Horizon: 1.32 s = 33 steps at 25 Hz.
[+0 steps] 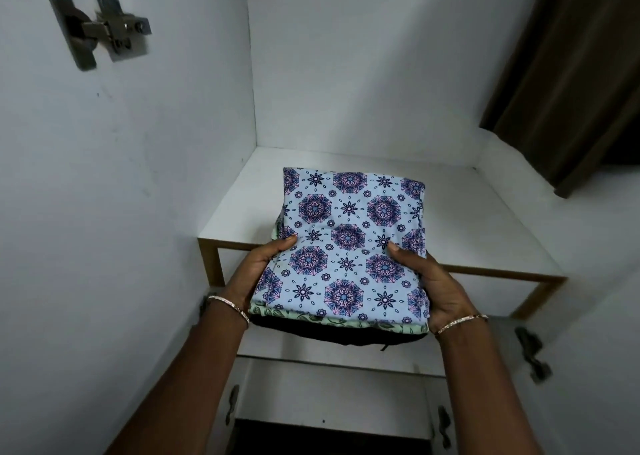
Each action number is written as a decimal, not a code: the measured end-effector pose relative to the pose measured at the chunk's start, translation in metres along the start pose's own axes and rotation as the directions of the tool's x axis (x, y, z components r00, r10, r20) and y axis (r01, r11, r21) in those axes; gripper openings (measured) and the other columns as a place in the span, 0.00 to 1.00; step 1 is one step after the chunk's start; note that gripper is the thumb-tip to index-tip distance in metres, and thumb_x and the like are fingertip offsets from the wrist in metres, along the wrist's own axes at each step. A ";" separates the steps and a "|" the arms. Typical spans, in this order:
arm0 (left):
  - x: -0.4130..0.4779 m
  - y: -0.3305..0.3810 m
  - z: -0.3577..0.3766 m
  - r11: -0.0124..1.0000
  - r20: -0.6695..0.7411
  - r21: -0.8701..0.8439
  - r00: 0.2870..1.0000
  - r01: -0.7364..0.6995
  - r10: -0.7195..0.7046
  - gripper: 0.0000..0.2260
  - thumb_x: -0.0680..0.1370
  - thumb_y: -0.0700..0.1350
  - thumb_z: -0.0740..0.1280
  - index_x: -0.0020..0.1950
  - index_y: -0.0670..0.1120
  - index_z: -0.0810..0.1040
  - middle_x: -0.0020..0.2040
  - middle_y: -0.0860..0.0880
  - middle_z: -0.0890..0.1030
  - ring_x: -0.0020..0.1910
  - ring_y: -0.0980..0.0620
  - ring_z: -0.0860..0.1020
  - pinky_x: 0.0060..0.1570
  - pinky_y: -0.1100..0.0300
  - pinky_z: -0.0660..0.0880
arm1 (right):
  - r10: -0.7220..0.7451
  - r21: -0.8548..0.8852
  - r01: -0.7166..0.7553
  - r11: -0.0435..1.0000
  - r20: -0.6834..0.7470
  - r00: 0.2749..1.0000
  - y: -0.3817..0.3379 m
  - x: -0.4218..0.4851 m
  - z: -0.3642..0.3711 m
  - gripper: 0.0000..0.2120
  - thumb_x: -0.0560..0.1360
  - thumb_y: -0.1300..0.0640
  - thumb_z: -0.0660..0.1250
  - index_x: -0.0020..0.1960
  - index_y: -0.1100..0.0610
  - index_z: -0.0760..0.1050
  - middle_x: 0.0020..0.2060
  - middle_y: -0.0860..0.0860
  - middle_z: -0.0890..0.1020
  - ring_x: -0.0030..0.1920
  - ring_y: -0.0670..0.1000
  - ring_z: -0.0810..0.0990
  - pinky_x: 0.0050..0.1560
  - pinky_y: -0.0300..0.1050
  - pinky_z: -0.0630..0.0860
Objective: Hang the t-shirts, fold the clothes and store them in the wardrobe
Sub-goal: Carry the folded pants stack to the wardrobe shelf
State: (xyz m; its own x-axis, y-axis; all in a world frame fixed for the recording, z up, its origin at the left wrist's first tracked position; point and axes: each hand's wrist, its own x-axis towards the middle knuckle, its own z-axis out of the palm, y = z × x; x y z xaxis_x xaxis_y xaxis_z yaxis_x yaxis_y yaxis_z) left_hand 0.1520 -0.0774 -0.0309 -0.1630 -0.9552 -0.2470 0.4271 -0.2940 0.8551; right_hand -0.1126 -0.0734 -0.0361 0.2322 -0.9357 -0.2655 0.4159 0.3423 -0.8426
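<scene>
I hold a stack of folded clothes in front of a white wardrobe shelf (485, 219). On top lies a light blue cloth with purple mandala prints (349, 243). Under it shows a pale green leaf-print piece (301, 316), and a black garment (332, 333) at the bottom. My left hand (266, 264) grips the stack's left edge, thumb on top. My right hand (429, 281) grips the right edge the same way. The far half of the stack is over the shelf's front edge; whether it touches the shelf I cannot tell.
White wardrobe walls enclose the shelf on the left and back. A metal hinge (100, 29) sits on the left panel. A brown curtain (568, 74) hangs at upper right. Lower drawers with dark handles (533, 354) are below the shelf.
</scene>
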 end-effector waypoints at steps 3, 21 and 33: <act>0.038 0.023 -0.009 0.999 -0.050 0.023 0.998 -0.024 0.025 0.10 0.72 0.39 0.68 0.33 0.43 0.87 0.37 0.44 0.86 0.34 0.48 0.85 0.31 0.59 0.81 | -0.027 -0.002 0.027 1.000 0.027 0.999 -0.009 0.049 0.008 0.30 0.68 0.58 0.76 0.69 0.58 0.75 0.61 0.62 0.81 0.60 0.66 0.81 0.60 0.70 0.75; 0.246 0.110 -0.092 0.746 -0.414 0.654 0.885 0.126 0.214 0.29 0.78 0.38 0.68 0.77 0.46 0.62 0.70 0.43 0.71 0.58 0.41 0.77 0.42 0.58 0.75 | 0.079 -0.064 -0.073 0.995 0.085 0.993 -0.014 0.347 0.018 0.27 0.68 0.66 0.76 0.66 0.60 0.74 0.57 0.62 0.83 0.58 0.65 0.82 0.60 0.70 0.76; 0.280 0.038 -0.092 -0.223 -0.006 0.965 0.866 0.135 0.500 0.36 0.77 0.65 0.57 0.79 0.63 0.41 0.81 0.52 0.40 0.80 0.46 0.40 0.74 0.33 0.54 | 0.078 0.012 -0.078 0.997 -0.069 0.995 -0.018 0.504 0.059 0.36 0.59 0.66 0.77 0.67 0.61 0.75 0.56 0.61 0.84 0.54 0.64 0.84 0.50 0.68 0.81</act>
State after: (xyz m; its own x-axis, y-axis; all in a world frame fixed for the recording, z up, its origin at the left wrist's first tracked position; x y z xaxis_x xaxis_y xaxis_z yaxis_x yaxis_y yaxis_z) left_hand 0.2047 -0.3592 -0.1098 0.0776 -0.9745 0.2105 -0.9759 -0.0310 0.2162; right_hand 0.0492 -0.5460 -0.1268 0.2027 -0.9097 -0.3623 0.4070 0.4148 -0.8138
